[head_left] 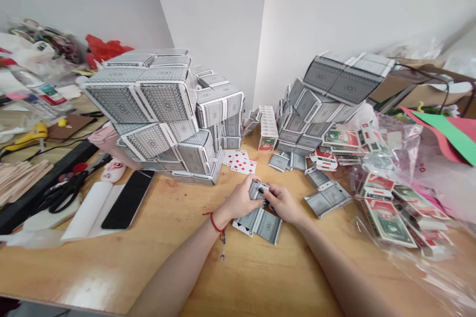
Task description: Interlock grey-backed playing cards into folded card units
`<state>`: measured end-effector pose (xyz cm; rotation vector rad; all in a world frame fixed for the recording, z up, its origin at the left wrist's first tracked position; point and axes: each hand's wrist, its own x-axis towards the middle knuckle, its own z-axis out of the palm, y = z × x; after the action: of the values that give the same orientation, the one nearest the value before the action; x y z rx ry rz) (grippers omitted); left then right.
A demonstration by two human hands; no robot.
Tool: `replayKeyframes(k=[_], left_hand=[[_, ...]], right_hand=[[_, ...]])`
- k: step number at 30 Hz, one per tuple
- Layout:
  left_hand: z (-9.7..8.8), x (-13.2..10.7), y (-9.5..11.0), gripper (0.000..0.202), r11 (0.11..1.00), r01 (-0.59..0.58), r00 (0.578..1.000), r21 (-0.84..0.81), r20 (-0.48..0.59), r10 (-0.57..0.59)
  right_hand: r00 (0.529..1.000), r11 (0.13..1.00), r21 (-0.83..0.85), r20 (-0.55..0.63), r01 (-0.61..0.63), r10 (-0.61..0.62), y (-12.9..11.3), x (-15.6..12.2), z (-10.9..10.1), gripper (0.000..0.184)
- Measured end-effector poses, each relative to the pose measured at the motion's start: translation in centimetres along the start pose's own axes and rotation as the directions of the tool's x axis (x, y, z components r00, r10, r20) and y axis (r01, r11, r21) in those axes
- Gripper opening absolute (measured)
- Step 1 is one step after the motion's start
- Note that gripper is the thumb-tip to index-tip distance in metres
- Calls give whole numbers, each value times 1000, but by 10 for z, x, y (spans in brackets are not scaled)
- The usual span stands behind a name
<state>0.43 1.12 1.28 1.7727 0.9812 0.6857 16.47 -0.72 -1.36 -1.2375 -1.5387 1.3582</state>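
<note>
Both my hands meet over the middle of the wooden table, around a grey patterned playing card point(255, 188). My left hand point(242, 200), with a red cord at its wrist, grips the card from the left. The fingers of my right hand point(281, 203) are closed on the card's right side; dark nail polish shows on them. Beneath my hands lie more playing cards point(269, 226), back side up, with one black-suited face partly showing. Just beyond them rest face-up red diamond cards point(241, 162). Exactly how the held card is folded is partly hidden by my fingers.
Tall structures of grey card blocks stand at left point(163, 103) and right point(316, 103). Card boxes point(390, 218) in plastic lie at right, near folded cards point(327, 198). A row of boxes point(267, 128) stands behind. A phone point(128, 199), scissors point(69, 188) and glue gun point(28, 137) occupy the left.
</note>
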Motion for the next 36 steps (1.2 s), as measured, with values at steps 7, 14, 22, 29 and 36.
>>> replayKeyframes(k=[7,14,22,29,36], left_hand=[[3,1,-2,34,997,-22,1000,-68,4,22],[10,0,-3,21,984,-53,999,-172,-11,52],[5,1,-9,28,829,37,992,-558,-81,-98],[-6,3,-10,26,749,82,992,-657,-18,-124],[-5,3,-13,32,727,43,996,-685,-25,-83]], right_hand=[[995,992,115,-80,-54,64,-3,-1,2,37],[992,960,273,-93,-59,88,-2,-2,0,38],[983,951,305,-184,45,12,5,6,-8,37],[889,922,-322,-327,215,-321,0,28,-4,18],[931,759,-640,-197,116,-308,-7,49,6,47]])
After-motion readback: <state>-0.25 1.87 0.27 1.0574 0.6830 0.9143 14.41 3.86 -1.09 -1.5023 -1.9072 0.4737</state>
